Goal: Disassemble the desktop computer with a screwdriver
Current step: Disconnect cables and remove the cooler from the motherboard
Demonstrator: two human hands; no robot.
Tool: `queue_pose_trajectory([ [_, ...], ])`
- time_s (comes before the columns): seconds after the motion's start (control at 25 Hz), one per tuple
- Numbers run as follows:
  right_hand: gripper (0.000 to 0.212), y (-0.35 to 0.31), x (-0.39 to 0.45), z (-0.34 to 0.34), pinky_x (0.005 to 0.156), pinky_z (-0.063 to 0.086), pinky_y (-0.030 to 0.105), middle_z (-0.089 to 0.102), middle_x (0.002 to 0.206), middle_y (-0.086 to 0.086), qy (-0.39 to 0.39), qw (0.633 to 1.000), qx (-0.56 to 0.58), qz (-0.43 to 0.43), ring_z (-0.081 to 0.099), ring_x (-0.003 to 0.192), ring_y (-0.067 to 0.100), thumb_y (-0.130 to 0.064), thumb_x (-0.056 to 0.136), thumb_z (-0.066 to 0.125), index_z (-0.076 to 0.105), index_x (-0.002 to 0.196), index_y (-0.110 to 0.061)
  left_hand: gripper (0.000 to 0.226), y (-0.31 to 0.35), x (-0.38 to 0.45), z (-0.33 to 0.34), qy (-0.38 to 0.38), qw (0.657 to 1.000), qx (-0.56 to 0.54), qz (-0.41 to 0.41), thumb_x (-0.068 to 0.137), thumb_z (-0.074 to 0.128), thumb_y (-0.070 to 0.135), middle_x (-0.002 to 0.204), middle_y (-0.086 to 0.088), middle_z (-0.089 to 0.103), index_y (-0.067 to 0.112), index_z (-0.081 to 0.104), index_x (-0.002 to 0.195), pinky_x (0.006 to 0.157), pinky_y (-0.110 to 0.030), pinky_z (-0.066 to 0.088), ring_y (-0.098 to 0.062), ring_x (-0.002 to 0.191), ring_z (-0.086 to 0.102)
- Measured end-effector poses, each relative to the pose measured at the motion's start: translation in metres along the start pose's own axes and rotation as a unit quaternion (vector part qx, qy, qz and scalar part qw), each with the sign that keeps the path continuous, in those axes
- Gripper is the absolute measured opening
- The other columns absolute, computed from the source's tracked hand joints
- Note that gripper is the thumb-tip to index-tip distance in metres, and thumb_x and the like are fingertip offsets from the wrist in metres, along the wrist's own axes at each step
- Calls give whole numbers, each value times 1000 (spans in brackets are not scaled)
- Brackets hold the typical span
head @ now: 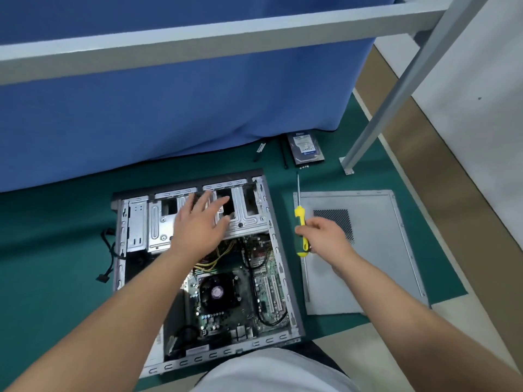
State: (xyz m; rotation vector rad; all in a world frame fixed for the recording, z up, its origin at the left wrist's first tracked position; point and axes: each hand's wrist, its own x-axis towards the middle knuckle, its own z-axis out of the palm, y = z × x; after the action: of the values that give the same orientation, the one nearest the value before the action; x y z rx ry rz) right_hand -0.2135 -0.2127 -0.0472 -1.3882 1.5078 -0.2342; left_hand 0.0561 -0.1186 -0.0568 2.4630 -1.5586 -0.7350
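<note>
The desktop computer case lies open on its side on a green mat, showing the motherboard with its black cooler fan. My left hand is spread with straight fingers over the silver drive cage at the case's far end. My right hand grips the yellow and green handle of a screwdriver just right of the case, its shaft pointing away from me.
The grey side panel lies flat to the right of the case. A hard drive, small screws and black cable ties lie beyond. A blue cloth hangs behind; a metal frame leg stands at right.
</note>
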Motion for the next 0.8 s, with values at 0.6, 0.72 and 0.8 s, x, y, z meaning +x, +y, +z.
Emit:
queue_pose_trajectory([
  [0.6, 10, 60, 69, 67, 73, 45, 32, 52, 92, 5, -62, 960, -268, 49, 56, 86, 28, -9, 96, 47, 51, 104, -12, 59, -30, -1, 40, -30, 997, 53, -50, 91, 1, 82, 155, 28, -39, 69, -24, 143, 118, -41, -28, -9, 141, -48],
  [0.72, 7, 61, 68, 66, 71, 46, 33, 51, 86, 2, -61, 960, -269, 55, 55, 80, 26, -17, 95, 49, 52, 101, -14, 59, -28, 1, 37, -44, 996, 60, -53, 92, 2, 80, 157, 24, -39, 68, -26, 143, 120, -44, -26, -11, 140, -49],
  [0.8, 15, 60, 65, 63, 68, 47, 32, 55, 88, 3, -65, 960, -263, 70, 56, 79, 24, -28, 94, 55, 55, 102, -15, 59, -28, 1, 37, -55, 995, 67, -57, 93, 1, 78, 160, 21, -37, 67, -26, 144, 120, -46, -24, -14, 142, -48],
])
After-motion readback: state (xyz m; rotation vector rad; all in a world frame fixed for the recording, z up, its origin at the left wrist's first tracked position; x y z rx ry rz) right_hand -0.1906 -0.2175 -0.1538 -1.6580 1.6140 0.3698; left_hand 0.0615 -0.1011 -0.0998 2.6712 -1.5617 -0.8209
